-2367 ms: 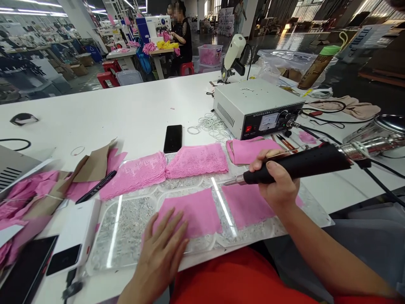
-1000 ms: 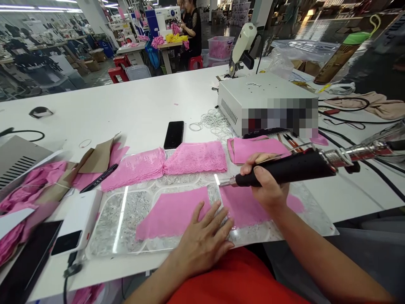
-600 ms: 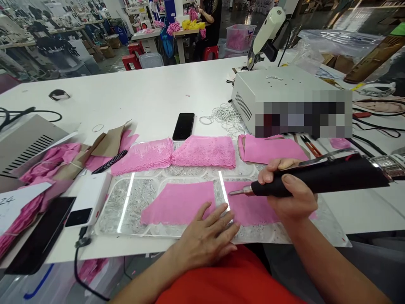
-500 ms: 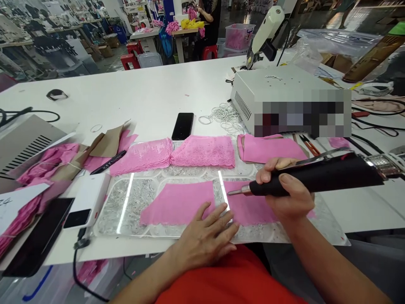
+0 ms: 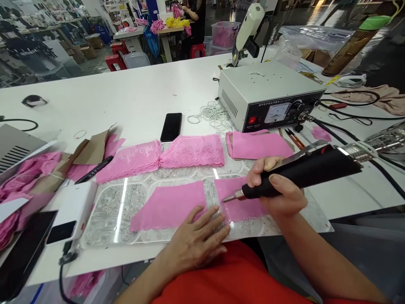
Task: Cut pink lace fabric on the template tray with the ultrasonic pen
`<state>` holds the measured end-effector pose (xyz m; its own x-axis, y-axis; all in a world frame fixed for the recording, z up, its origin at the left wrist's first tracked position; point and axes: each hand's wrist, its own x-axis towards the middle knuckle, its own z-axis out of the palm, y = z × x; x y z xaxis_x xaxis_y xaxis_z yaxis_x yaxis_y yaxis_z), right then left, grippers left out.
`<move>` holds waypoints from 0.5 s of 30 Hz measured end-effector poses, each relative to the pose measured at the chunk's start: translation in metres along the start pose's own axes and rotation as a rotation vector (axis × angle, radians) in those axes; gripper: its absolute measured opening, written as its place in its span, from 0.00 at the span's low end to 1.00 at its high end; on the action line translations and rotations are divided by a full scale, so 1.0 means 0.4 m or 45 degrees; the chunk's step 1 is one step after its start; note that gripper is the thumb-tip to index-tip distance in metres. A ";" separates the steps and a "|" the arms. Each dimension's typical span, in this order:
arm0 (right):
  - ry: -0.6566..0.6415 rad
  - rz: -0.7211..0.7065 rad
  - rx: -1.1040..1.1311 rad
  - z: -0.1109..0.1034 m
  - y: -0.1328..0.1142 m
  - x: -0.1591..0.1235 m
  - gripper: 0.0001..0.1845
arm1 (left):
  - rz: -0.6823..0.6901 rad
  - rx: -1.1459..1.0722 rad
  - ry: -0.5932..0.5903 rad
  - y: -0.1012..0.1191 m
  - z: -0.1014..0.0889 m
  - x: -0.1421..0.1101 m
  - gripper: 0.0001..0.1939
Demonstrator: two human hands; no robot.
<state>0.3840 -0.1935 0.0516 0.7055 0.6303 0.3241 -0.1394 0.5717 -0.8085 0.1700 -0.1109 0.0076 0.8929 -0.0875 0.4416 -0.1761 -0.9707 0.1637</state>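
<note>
My right hand (image 5: 280, 185) is wrapped round the black handle of a handheld ultrasonic welder (image 5: 303, 169). Its narrow metal tip is over the left edge of a pink fabric piece (image 5: 240, 211); contact is hard to tell. My left hand (image 5: 199, 236) lies flat with fingers spread, fingertips at the gap between that piece and a second pink fabric piece (image 5: 171, 207) on the left. Both pieces lie on a clear patterned plastic sheet (image 5: 107, 211). Behind them are two stacks of pink lace pieces (image 5: 193, 152) and folded pink fabric (image 5: 259, 145).
The grey control box (image 5: 272, 80) stands back right, with cables (image 5: 335, 134) running to the welder. A black phone (image 5: 171, 127), tangled elastic loops (image 5: 215, 114), a white power bank (image 5: 72, 211) and bundled pink fabric (image 5: 34, 169) lie around. A co-worker (image 5: 194, 21) sits beyond the table.
My left hand has slid right, from the left piece's outer side to the gap between the pieces. The welder tip has moved down the right piece's left edge. The view has shifted.
</note>
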 end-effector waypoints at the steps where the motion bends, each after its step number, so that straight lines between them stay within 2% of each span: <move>1: -0.015 0.007 0.010 -0.001 -0.002 -0.002 0.07 | 0.000 -0.002 -0.002 0.000 0.000 0.000 0.16; 9: -0.100 0.079 0.028 0.009 -0.010 -0.012 0.09 | 0.001 -0.002 -0.076 0.000 -0.001 0.001 0.17; 15: -0.200 0.070 0.055 0.006 -0.007 -0.014 0.08 | 0.002 -0.022 -0.049 -0.002 0.001 0.000 0.17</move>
<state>0.3788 -0.1975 0.0529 0.5790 0.7336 0.3558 -0.2066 0.5541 -0.8064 0.1702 -0.1103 0.0073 0.9078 -0.0979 0.4077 -0.1844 -0.9665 0.1784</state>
